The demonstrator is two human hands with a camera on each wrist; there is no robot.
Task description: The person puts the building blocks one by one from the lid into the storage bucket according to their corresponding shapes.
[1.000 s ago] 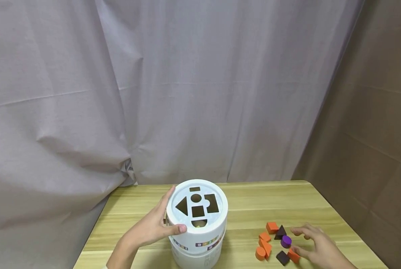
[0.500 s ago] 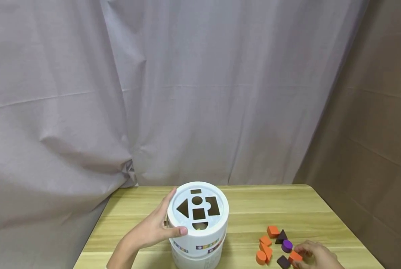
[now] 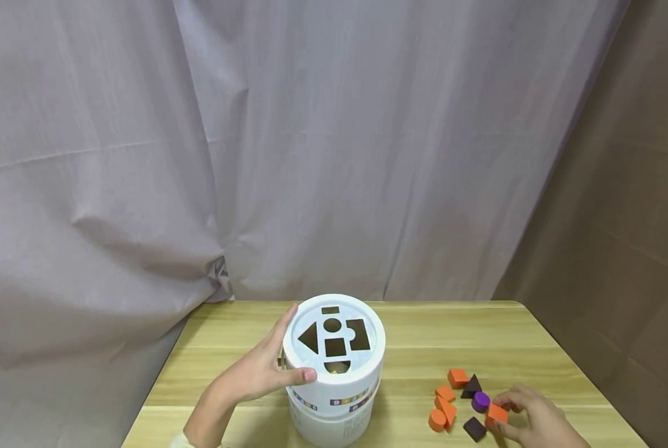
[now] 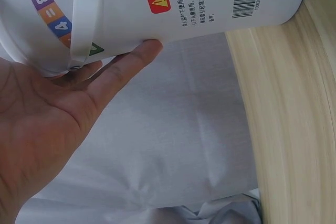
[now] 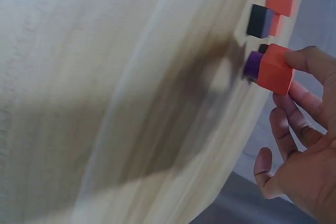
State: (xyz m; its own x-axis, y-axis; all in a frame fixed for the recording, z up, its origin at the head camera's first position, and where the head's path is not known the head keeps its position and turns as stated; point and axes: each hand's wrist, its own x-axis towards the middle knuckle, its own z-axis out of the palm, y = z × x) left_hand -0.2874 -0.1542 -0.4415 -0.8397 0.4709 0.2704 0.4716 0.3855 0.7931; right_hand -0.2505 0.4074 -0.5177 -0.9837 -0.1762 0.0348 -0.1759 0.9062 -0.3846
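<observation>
A white shape-sorter bucket [image 3: 334, 404] with cut-out holes in its lid stands on the table. My left hand [image 3: 255, 368] rests against its left side, thumb across the lid's rim and fingers stretched along the wall. In the left wrist view, a straight finger [image 4: 128, 69] touches the bucket's side by a strap-like handle [image 4: 85, 19]. On the right, my right hand [image 3: 532, 415] pinches an orange block [image 5: 276, 70] between thumb and fingertips. A purple cylinder [image 3: 480, 402] sits just beside that block, with a dark square block [image 3: 474, 429] near the fingers.
More wooden blocks lie left of my right hand: a dark triangle [image 3: 472, 387], an orange cube [image 3: 458, 378], an orange cylinder [image 3: 437, 420] and an orange triangle [image 3: 447, 412]. Grey curtain [image 3: 334, 149] hangs behind the wooden table [image 3: 446, 330].
My right hand has come in from open fingers over the blocks and taken hold of the orange block, which is now turned slightly and shifted right. The left hand stays on the bucket.
</observation>
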